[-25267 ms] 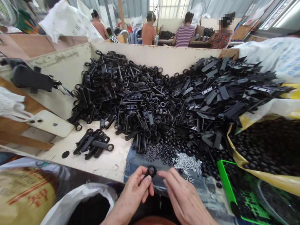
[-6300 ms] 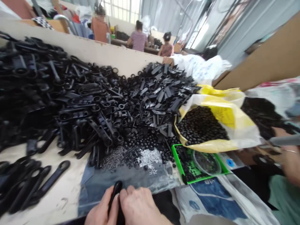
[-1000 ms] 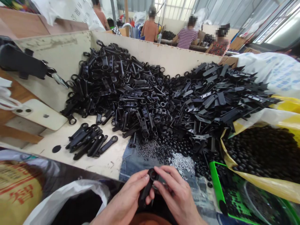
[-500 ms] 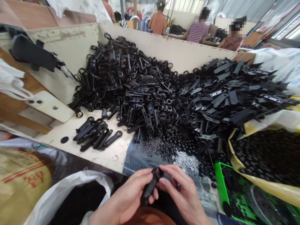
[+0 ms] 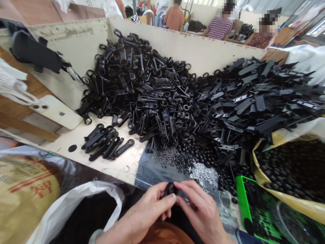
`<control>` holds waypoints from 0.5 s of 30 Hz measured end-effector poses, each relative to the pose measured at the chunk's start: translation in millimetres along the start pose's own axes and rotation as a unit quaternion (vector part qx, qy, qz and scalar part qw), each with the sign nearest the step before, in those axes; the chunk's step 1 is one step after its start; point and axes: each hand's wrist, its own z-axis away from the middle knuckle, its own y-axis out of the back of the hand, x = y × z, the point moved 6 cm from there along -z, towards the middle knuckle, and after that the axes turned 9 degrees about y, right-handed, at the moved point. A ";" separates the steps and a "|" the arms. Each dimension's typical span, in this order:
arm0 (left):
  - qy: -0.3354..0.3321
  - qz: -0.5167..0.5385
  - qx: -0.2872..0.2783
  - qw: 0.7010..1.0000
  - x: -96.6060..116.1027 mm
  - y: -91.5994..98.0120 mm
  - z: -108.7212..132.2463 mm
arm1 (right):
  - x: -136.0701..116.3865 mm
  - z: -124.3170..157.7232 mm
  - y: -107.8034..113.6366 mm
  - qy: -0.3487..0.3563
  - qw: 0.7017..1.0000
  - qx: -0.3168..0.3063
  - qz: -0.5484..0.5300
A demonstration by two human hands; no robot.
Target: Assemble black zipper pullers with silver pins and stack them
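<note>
Left fingers (image 5: 167,202) now across black part (image 5: 171,187)

Phone (image 5: 59,114) left of parts heap (image 5: 157,84); pins (image 5: 203,173) before it; tray (image 5: 243,200) right of hands (image 5: 201,205), before sack (image 5: 289,200).

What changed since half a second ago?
The left hand has moved its thumb rightward across the black plastic ring-ended part; most of its handle is hidden. The right hand stays at its ring end; the black ring-ended pieces on the cream board are unmoved.
</note>
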 end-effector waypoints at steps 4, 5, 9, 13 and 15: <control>-0.024 -0.076 -0.004 0.997 4.1 -7.7 2.0 | 1.7 6.6 0.3 -0.014 0.999 0.033 -0.007; -0.021 -0.084 -0.002 0.996 4.0 -8.2 2.3 | 2.7 8.3 0.0 -0.025 0.999 0.040 -0.015; 0.000 -0.102 0.000 0.995 -1.0 -5.4 3.1 | 4.4 12.7 -3.1 -0.068 0.994 0.054 -0.072; -0.006 -0.133 -0.002 0.991 -6.8 1.6 1.6 | 6.6 14.0 -7.7 -0.118 0.980 0.067 -0.143; -0.030 -0.177 0.017 0.984 -6.6 6.1 0.1 | 8.3 15.1 -11.5 -0.139 0.972 0.073 -0.176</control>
